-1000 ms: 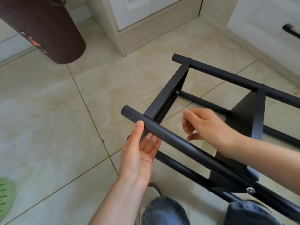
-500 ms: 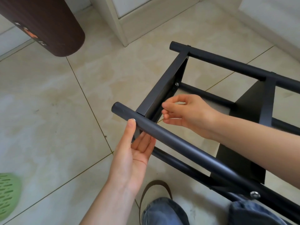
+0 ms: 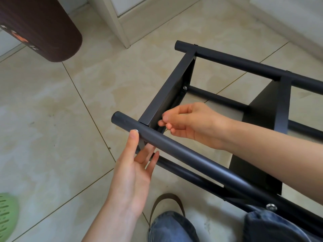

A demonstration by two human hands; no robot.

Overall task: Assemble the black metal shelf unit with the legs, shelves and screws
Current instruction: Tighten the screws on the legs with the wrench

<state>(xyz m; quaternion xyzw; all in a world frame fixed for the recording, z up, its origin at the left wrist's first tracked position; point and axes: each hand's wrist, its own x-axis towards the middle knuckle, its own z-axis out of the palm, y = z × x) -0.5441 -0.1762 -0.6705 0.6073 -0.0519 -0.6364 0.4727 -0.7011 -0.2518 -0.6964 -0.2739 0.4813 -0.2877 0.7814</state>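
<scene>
Left hand (image 3: 132, 173) is propping the near leg (image 3: 174, 147) from underneath, thumb up against the tube and fingers loosely curled behind it, so more a steadying hold than a real grip. Right hand (image 3: 188, 123) is reaching inside the frame with fingertips pinched together right at the corner where the end shelf (image 3: 166, 95) meets that leg. Can't tell if there's a screw or nut in the pinch, it's too small to see.

The shelf unit is lying on its side on the tile floor (image 3: 61, 119), across the person's knees. One screw (image 3: 184, 87) already shows at the far corner of that shelf, and another screw head (image 3: 271, 206) sits lower down the near leg.

Risk as I see it: threading by feel in a dark corner could go in crooked, or the little part drops and rolls off across the tiles. If the left hand lets the leg sag, the holes probably won't line up.
</scene>
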